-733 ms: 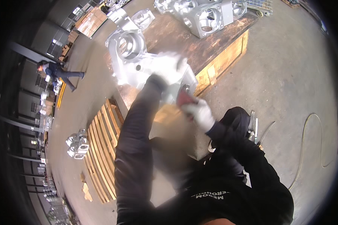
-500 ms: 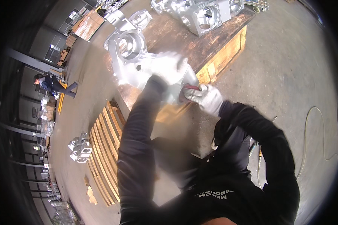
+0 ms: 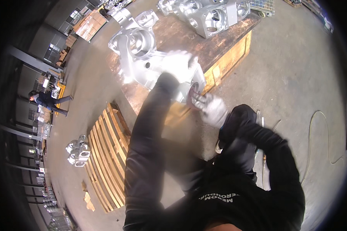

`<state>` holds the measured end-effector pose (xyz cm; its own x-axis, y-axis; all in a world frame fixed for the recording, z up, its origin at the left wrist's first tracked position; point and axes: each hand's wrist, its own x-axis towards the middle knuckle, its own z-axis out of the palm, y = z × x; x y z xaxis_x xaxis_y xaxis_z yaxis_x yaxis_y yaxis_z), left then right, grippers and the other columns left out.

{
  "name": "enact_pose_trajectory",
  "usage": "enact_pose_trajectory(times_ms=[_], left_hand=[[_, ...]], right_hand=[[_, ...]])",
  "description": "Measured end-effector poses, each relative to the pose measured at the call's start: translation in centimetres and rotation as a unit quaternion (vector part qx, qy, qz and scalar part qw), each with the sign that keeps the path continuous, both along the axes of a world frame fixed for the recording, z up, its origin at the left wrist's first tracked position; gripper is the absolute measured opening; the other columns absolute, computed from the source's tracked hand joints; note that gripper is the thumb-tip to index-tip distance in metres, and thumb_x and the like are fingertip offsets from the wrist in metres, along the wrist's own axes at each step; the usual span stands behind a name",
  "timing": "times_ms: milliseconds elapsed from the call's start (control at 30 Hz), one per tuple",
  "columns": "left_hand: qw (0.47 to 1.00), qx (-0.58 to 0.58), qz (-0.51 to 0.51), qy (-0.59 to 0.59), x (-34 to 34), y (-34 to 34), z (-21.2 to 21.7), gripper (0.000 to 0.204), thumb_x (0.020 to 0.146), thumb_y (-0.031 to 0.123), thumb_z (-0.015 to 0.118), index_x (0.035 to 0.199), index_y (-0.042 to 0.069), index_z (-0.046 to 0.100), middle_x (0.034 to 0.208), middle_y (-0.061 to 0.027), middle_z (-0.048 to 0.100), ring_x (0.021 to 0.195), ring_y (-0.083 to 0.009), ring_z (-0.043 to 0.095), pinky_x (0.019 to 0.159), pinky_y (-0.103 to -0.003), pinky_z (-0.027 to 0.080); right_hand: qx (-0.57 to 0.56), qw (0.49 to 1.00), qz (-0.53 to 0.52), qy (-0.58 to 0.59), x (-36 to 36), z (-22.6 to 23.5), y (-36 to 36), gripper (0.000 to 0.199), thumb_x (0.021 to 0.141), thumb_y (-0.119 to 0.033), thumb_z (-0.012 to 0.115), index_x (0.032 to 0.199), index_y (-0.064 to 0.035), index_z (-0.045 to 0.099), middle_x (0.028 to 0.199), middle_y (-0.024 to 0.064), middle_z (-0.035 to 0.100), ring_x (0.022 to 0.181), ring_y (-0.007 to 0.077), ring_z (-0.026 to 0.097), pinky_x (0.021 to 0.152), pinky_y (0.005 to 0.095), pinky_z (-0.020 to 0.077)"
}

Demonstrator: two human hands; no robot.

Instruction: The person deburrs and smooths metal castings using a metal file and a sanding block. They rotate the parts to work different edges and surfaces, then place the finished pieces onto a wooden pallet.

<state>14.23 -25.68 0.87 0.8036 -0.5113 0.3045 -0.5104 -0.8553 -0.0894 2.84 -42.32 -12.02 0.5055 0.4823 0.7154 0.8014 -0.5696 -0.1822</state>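
At upper centre, silver casting point(image 3: 137, 71): lying on the wooden bench point(image 3: 177, 38).
Handling: probably heavy, stiff, slippery; ring rim point(image 3: 152, 40) likely offering best hold.
Long axis: running upper left to lower right; round opening point(image 3: 195, 88) facing lower right.
Left hand point(image 3: 179, 60): resting on top, finger closure unclear.
Right hand point(image 3: 214, 110): touching the opening; blurred, grip impossible to tell.

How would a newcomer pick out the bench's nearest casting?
Find the brown-topped wooden bench. At its near left end lies a large silver casting. Unlike its neighbours, it has the left hand on it and the right hand at its round opening.
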Motion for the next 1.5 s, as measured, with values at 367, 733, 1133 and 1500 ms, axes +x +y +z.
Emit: enact_pose_trajectory(times_ms=[367, 733, 1133, 1500], left_hand=[[0.999, -0.019, -0.025, -0.036, -0.2, 0.7, 0.6, 0.036, 0.099, 0.043, 0.057, 0.107, 0.011, 0.071, 0.115, -0.0149, 0.073, 0.108, -0.0373, 0.067, 0.101, -0.05, 0.049], [0.937, -0.268, 0.053, -0.216, 4.7, 14.7, 10.6, 0.044, 0.108, 0.038, 0.05, 0.14, 0.011, 0.064, 0.136, -0.0218, 0.063, 0.128, -0.0433, 0.058, 0.11, -0.049, 0.045], [0.871, -0.488, 0.013, -0.059, 6.7, 15.2, 7.1, 0.045, 0.113, 0.039, 0.037, 0.126, 0.009, 0.068, 0.119, -0.0178, 0.07, 0.114, -0.036, 0.065, 0.104, -0.042, 0.048], [0.871, -0.491, 0.007, 0.007, 5.2, 14.8, 8.8, 0.05, 0.116, 0.041, 0.035, 0.139, 0.004, 0.06, 0.132, -0.0142, 0.064, 0.12, -0.0254, 0.059, 0.106, -0.036, 0.045]], right_hand=[[0.366, 0.78, 0.185, 0.473, -0.4, -5.8, -0.6, 0.047, 0.099, 0.005, 0.061, 0.144, -0.0057, 0.064, 0.12, 0.0062, 0.073, 0.094, 0.0102, 0.067, 0.072, 0.0266, 0.0523], [0.166, 0.977, 0.049, 0.123, 11.6, 11.1, -1.0, 0.061, 0.092, -0.017, 0.071, 0.148, 0.0006, 0.056, 0.141, 0.0225, 0.066, 0.129, 0.0279, 0.066, 0.111, 0.0355, 0.0493], [0.015, 0.969, 0.08, 0.235, 20.2, 14.7, 14.7, 0.023, 0.091, -0.019, 0.063, 0.104, -0.0057, 0.076, 0.09, 0.0116, 0.075, 0.077, 0.0251, 0.071, 0.07, 0.0424, 0.0572], [-0.237, 0.97, 0.004, 0.052, 18.4, 17.5, 11.7, 0.038, 0.086, -0.027, 0.068, 0.121, -0.0133, 0.076, 0.126, 0.0095, 0.074, 0.109, 0.0308, 0.071, 0.098, 0.0463, 0.0548]])
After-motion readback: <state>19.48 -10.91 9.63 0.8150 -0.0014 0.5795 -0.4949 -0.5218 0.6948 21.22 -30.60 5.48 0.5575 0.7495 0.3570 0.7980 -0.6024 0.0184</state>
